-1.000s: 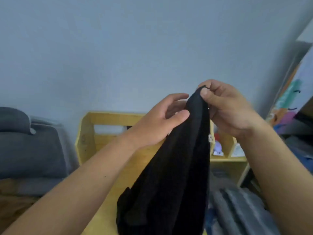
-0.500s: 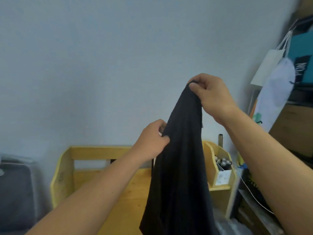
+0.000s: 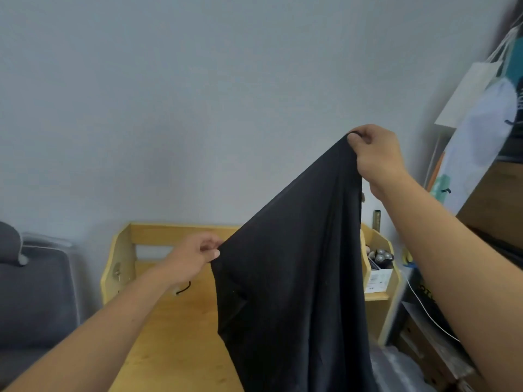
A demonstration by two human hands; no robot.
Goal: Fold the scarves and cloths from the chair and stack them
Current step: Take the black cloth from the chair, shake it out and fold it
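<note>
A black cloth (image 3: pixel 294 278) hangs in the air over the wooden desk (image 3: pixel 175 340), spread between both hands. My right hand (image 3: pixel 373 154) grips its top corner high up, near the wall. My left hand (image 3: pixel 195 257) pinches the cloth's left edge lower down, just above the desk's back rail. The cloth's lower part runs out of the bottom of the frame.
A grey chair (image 3: pixel 31 284) stands at the left of the desk. A wooden side shelf (image 3: pixel 379 258) at the desk's right holds an electric shaver and small items. Bags hang at the far right, with shelves and a white cable below.
My left hand slid down and left along the cloth's edge while my right hand stayed high, so the bunched cloth now spreads open between them. The view tilted slightly.
</note>
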